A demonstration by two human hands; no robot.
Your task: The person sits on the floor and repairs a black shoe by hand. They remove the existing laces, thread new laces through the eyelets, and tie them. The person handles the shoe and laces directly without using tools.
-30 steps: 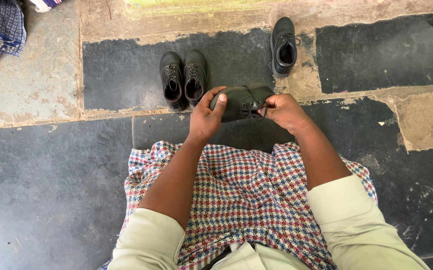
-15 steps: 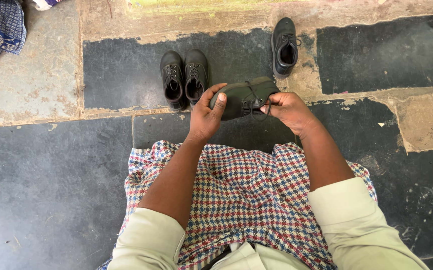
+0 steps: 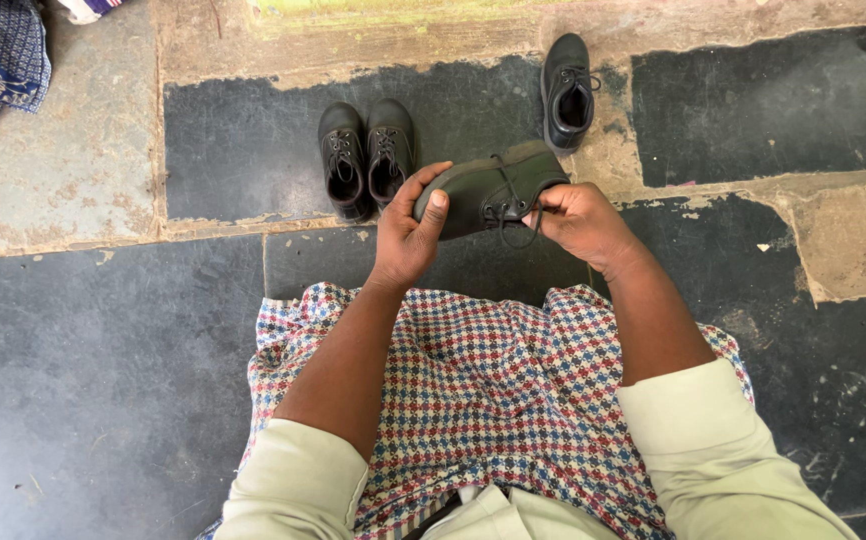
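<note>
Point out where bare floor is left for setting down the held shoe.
Bare dark slab lies left of the checked cloth, and more right of the single shoe. It is crowded around the pair of shoes, just beyond the held shoe.

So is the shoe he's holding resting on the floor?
No, both hands hold the shoe up above the floor.

Both forearms reach forward, left hand (image 3: 408, 235) curled in a grip, right hand (image 3: 578, 222) pinching.

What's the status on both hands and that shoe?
Left hand grips shoe toe. Right hand pinches laces. Shoe held above floor; nothing in the way.
</note>
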